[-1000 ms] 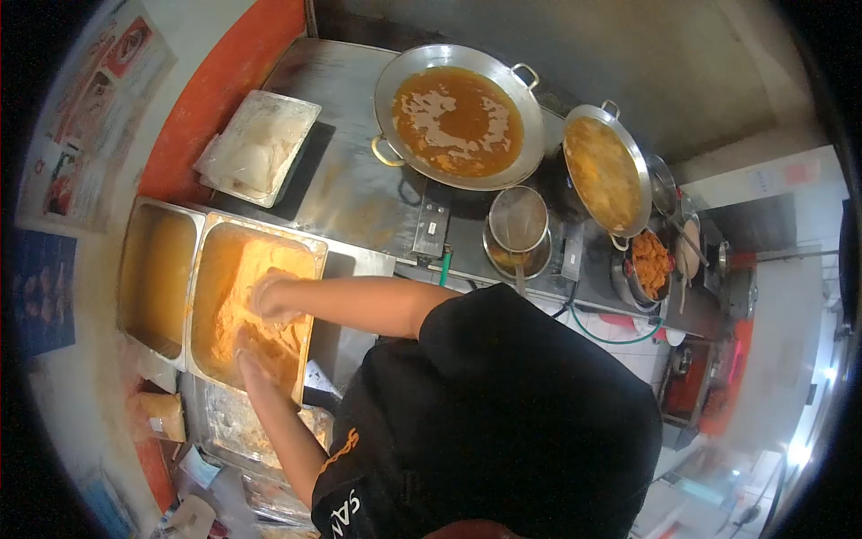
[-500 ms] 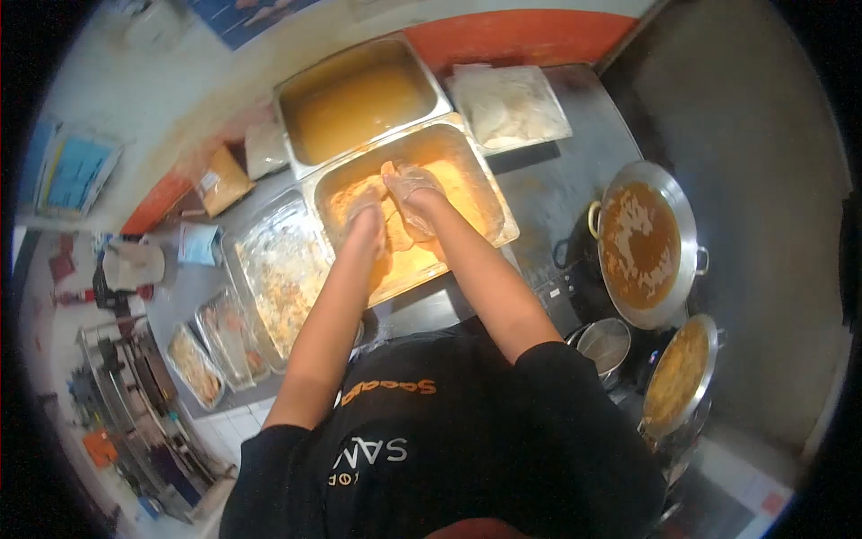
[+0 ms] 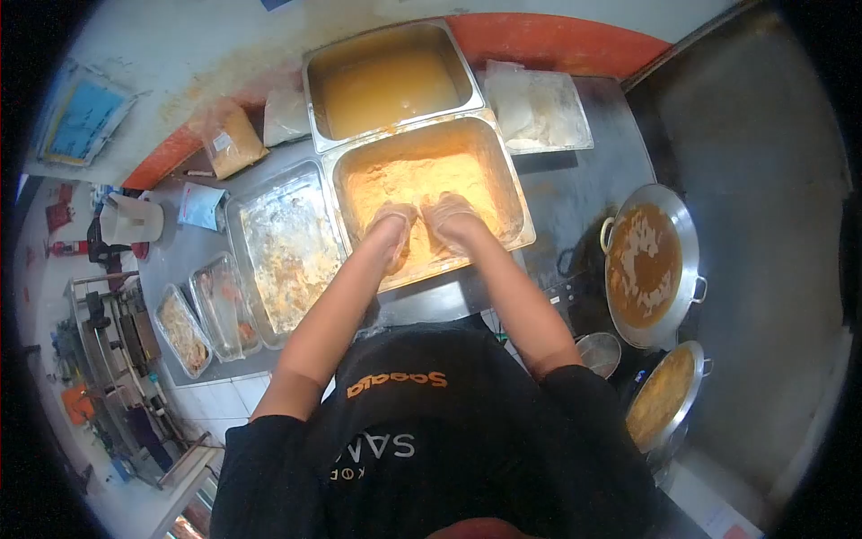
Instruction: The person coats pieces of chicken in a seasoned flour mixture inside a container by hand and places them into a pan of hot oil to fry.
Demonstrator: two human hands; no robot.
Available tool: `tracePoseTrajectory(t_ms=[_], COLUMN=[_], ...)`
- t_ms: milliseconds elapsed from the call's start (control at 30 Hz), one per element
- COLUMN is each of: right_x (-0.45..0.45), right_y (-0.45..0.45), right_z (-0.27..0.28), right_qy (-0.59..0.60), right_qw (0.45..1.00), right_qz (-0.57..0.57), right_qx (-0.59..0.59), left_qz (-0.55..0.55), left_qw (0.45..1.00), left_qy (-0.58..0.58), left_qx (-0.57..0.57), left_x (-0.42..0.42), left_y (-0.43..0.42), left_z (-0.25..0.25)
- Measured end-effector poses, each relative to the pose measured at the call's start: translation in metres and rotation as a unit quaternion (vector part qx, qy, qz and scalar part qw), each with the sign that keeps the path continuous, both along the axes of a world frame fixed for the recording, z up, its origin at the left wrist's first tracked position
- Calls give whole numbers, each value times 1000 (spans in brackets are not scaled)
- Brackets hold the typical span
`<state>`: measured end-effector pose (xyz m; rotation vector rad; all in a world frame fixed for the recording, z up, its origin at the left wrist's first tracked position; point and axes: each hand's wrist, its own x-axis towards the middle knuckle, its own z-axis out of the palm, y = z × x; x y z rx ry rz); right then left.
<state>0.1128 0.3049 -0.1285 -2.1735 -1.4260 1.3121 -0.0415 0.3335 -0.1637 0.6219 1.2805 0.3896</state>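
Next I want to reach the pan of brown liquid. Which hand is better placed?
Right, I'd say. The right hand is on the side nearer the pan; the left hand would have to pass the right arm. Both are at the orange powder.

White pitcher point(image 3: 135, 221), pale blue packet point(image 3: 201, 206), metal shelving point(image 3: 126, 346), orange-red wall band point(image 3: 561, 43), blue poster point(image 3: 88, 115)

Kitchen with oil-filled woks point(image 3: 643, 266).

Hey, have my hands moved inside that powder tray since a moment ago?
Yes. The left hand and right hand have both come back toward the near rim of the powder tray; before, they reached farther in, around its middle.
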Motion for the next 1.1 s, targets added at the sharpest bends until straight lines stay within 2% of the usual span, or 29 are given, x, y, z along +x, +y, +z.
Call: tracePoseTrajectory(t_ms=[33,67,100,167,200,267,300,333,367,433,467,500,533,567,633,667,733,767,800,833,867,900,933,967,1000,1033,1100], right_x=[-9,-12,-10,-1,6,19,23,26,31,11,-9,-21,-23,-20,-3,1,32,40,42,43,44,42,36,28,15,14,9], right_y=[-1,1,0,-2,0,9,15,21,31,50,51,51,49,45,37,26,13,9,10,11,14,19,28,36,47,45,35], right_z=[3,-3,-9,-13,-6,5,-3,-18,-42,-79,-42,-22,-35,-34,-20,42,32,25,13,0,-10,-13,-16,-19,-21,-22,-13], right_qy=[-37,7,7,157,158,298,299,243,185,160,63,-36,73,73,310,215,245,273,273,232,190,190,53,-88,-172,-173,-153], right_qw=[999,999,999,976,977,921,921,945,964,973,987,990,980,980,933,966,957,948,948,952,953,953,993,985,969,969,985], right_qz=[5,-51,-50,-116,-115,-229,-228,-196,-164,-134,-123,-111,-118,-118,-141,-121,-136,-149,-149,-179,-209,-208,-42,126,179,178,27], right_qx=[14,13,13,92,91,101,99,101,103,96,88,78,142,141,120,81,73,71,68,87,107,109,97,80,9,10,80], left_qz=[30,51,61,105,139,139,144,150,160,190,197,127,148,148,83,84,179,180,18,-147,-280,-279,-330,-380,-278,-278,-323], left_qw=[999,998,997,993,989,989,989,988,985,975,971,975,984,984,992,992,973,973,991,935,852,852,817,777,795,794,790], left_qy=[-24,-27,-28,-42,-53,-45,-32,-14,10,51,69,98,70,70,-24,-24,-143,-141,49,235,323,323,320,316,344,344,390], left_qx=[-1,-30,-43,-26,2,8,25,45,68,108,120,155,75,75,88,86,26,21,126,222,303,304,349,391,416,417,346], left_x=[5,8,8,8,7,1,0,1,1,11,18,26,30,22,6,3,-5,-7,-9,-10,-7,-4,0,3,8,8,13], left_y=[-4,-4,-3,0,-1,1,5,9,17,35,43,39,51,51,49,42,24,23,26,29,34,33,34,34,28,30,30], left_z=[2,8,12,20,24,31,24,17,-2,-59,-83,-54,-71,-71,-63,-35,48,55,59,60,35,32,29,24,12,0,39])
